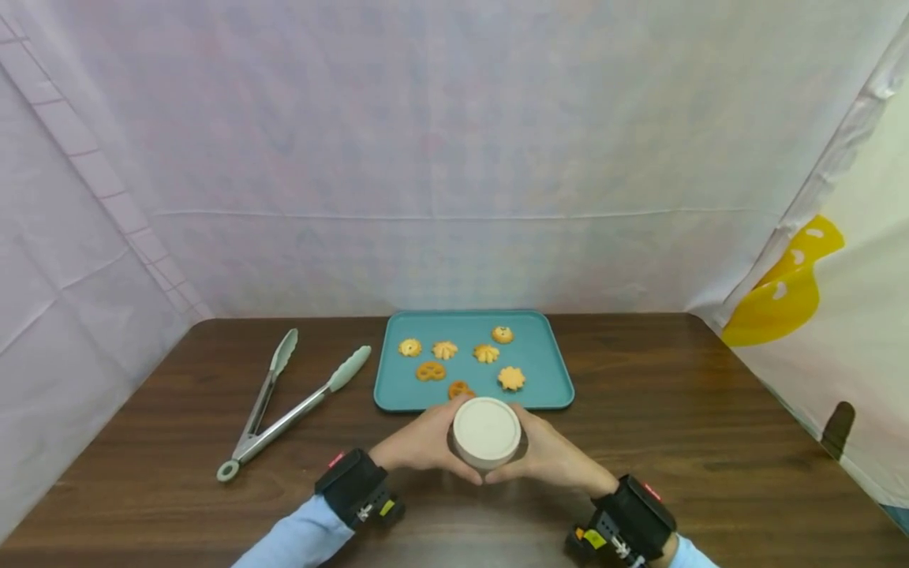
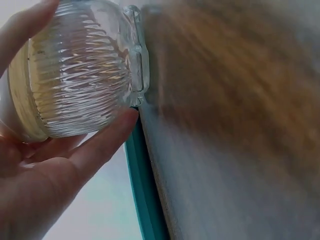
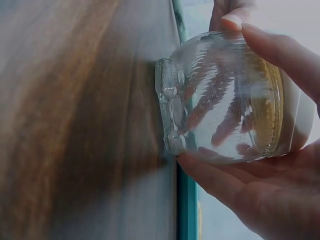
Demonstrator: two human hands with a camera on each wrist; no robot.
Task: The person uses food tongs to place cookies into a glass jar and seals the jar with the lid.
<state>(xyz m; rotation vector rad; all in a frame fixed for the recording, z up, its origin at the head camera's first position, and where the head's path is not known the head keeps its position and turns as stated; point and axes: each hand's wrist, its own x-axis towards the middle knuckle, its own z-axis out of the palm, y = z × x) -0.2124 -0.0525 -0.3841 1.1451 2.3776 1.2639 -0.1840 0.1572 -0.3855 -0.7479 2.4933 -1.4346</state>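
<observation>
Jar: a round jar (image 1: 487, 435) of clear ribbed glass is seen, with a thick moulded foot; it stands on the tabletop (image 1: 675, 410), just in front of the near edge of the tray.
Lid: the jar is closed by a flat, round, cream lid (image 1: 487, 430) with a smooth matte surface.
Left hand: the left hand (image 1: 424, 443) is wrapped around the left side of the jar, with fingers curled against the glass.
Right hand: the right hand (image 1: 550, 456) is wrapped around the right side in the same way, so the jar is gripped between both hands.
Wrists: black strapped devices are worn on both wrists, over light blue sleeves.
Tray: a teal rectangular tray (image 1: 547, 371) with rounded corners and a low rim is placed behind the jar.
Cookies: six small golden cookies (image 1: 486, 353) with flower and pretzel shapes are laid on the tray; one is partly hidden by the jar and fingers.
Tongs: metal tongs (image 1: 284, 406) with pale green tips are lying open, well to the left of the tray.
Tabletop: dark brown wood with a visible grain.
Backdrop: pale cloth is hung behind and at both sides.
</observation>
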